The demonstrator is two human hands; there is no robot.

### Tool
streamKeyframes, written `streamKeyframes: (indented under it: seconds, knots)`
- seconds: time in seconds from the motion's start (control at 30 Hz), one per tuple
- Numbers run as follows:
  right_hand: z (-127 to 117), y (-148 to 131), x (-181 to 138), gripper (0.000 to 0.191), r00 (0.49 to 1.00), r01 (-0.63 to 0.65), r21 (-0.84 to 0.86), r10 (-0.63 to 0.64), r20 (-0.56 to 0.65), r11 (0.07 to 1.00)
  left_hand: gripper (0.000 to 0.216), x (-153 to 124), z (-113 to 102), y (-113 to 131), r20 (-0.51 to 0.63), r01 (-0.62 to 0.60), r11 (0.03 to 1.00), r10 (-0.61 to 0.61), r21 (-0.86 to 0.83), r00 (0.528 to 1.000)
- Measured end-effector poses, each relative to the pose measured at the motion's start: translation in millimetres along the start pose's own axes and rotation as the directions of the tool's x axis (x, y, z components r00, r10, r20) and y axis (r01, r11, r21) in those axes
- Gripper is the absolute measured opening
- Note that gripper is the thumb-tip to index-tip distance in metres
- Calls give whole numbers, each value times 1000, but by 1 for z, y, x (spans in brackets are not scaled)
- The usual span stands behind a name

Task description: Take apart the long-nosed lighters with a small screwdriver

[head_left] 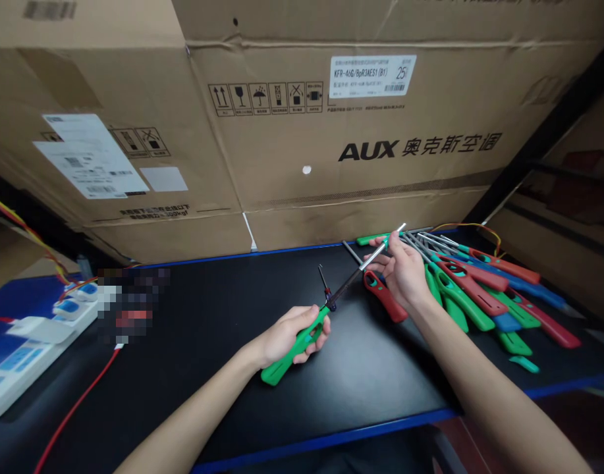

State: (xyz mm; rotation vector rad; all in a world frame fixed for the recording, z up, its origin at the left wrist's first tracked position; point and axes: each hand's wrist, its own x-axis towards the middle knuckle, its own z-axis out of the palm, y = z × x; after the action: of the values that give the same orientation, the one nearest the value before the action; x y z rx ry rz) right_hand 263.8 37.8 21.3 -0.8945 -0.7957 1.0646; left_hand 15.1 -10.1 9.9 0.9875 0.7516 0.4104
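My left hand [284, 332] is closed around the handle of a green long-reach lighter [284, 364], held at a slant above the black tabletop. A dark rod [345, 287] runs from the handle up to the right into a silver metal tube [373, 255]. My right hand [406, 271] pinches this tube near its far end, by a small green piece on it. Beside the rod, just past my left hand, is a small screwdriver-like tool [326, 287] with a thin shaft and a red and dark grip. A red lighter [383, 297] lies below my right hand.
Several red, green and blue lighters [469, 296] are heaped at right on the black table [222, 336]. A small teal piece [523, 364] lies near them. A white power strip [15, 375] with cables stands at left. Large cardboard boxes [282, 204] wall off the back.
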Motion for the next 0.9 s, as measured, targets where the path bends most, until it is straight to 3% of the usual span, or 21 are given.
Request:
streamKeyframes:
  seconds: [0.2,0.37,0.57,0.7,0.83,0.9]
  knots:
    - [-2,-2,3,47,999,14,15,-13,-50,1000,52,1,-1,1,-22,-6,1000,7,12,1000]
    - [-13,-4,11,43,987,33,36,-27,-159,999,54,0,-4,-2,11,-15,997,14,75,1000]
    - [-14,-5,9,47,996,36,-14,-37,-80,999,54,4,-9,-6,5,-68,992,68,104,998]
    - [-15,-1,10,47,992,12,-8,-13,-123,1000,50,2,-11,0,10,-106,984,106,140,994]
    - [-18,6,11,45,993,-70,-28,67,-101,997,43,-8,-20,15,-36,-136,934,156,330,987]
    - [-17,11,8,44,992,-104,-50,101,-75,993,38,-15,-29,23,-75,-124,819,199,560,977]
